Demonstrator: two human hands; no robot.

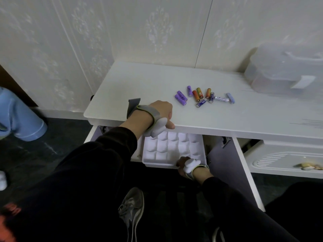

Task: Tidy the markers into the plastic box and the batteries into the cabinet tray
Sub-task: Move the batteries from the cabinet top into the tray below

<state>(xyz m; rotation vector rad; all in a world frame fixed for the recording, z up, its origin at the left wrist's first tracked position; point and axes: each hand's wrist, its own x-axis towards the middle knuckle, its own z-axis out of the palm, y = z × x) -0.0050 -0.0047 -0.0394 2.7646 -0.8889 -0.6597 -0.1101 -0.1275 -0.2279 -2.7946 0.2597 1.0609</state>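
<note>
Several batteries [201,97], purple, orange and blue, lie loose on the white cabinet top [227,117]. Below its front edge a white tray [153,160] with square compartments sticks out of the open cabinet. My right hand [187,165] grips the tray's front right rim. My left hand [162,113] rests closed on the cabinet top's front edge, left of the batteries, thumb curled under the edge. A clear plastic box [283,70] with its lid on stands at the back right. No markers are visible.
An open cabinet door [244,170] swings out to the right of the tray. A white panel with small shells [286,159] lies further right. A blue bin [21,117] stands on the dark floor at left. My shoe [132,208] is below.
</note>
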